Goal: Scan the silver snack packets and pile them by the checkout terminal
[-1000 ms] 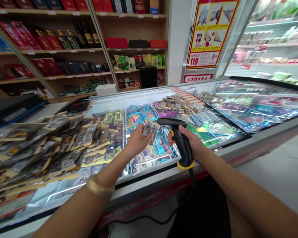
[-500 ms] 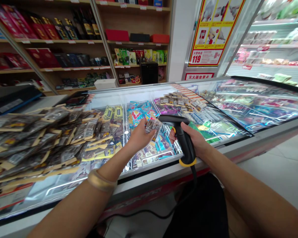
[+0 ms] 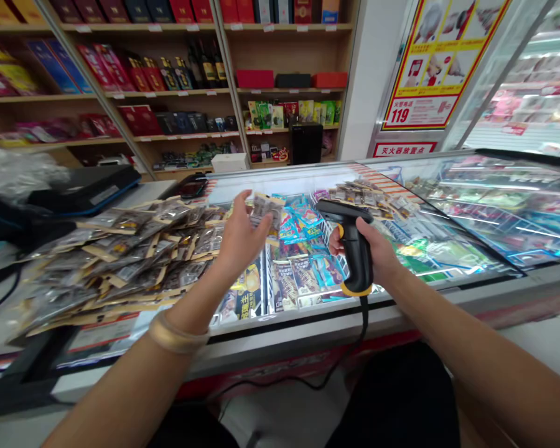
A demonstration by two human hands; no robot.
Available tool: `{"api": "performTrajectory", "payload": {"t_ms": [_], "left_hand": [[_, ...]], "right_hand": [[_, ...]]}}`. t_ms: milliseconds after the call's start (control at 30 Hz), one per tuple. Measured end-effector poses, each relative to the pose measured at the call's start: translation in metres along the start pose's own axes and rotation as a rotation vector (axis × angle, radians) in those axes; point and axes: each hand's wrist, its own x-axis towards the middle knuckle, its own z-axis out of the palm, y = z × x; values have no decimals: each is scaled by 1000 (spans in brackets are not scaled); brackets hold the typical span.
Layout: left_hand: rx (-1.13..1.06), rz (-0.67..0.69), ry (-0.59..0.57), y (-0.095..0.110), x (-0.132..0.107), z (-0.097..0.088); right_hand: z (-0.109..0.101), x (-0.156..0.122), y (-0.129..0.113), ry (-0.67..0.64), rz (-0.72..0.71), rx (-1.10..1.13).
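Note:
My left hand [image 3: 240, 236] pinches a small clear snack packet [image 3: 266, 208] with a tan header card, held up over the freezer's glass lid [image 3: 448, 249]. Just to its left lies a big heap of similar packets [image 3: 121, 255] spread over the lid. My right hand [image 3: 376, 252] grips the handle of a black barcode scanner [image 3: 352, 246] with yellow trim. The scanner's head points left toward the packet, and its cable [image 3: 354, 348] hangs down over the freezer's front edge. A smaller pile of packets [image 3: 368, 194] lies beyond the scanner.
The chest freezer holds coloured frozen items in wire baskets [image 3: 298, 274]. A black device [image 3: 81, 186] sits at the far left of the counter. Wooden shelves [image 3: 168, 93] of boxes and bottles stand behind, and a red-and-yellow poster [image 3: 434, 62] hangs at the right beside a chilled display.
My left hand has carried the packet up and leftward, away from the scanner's head toward the big heap. The camera has turned left. The right hand keeps hold of the scanner.

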Motion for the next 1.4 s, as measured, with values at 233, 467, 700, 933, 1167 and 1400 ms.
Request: {"api": "performTrajectory", "payload": {"t_ms": [233,467,700,933,1167,1400], "left_hand": [[536,-14,-3,-54,2,-66],[847,82,-154,-56,-18,-57],[749,146,-36,-42,-15,-61],[516,299,-85,0,0,-17],[270,356,-338,60,50,78],[240,394,-490,114,117,177]], "right_hand": [[41,30,21,-90,67,8],[39,25,34,-101,114,15],[34,26,31,-99,115,35],[-7,20,-1,-7,-7,21],[-89,-1,-46,199,-117,2],[-152,4,-73,371,-146,-49]]}}
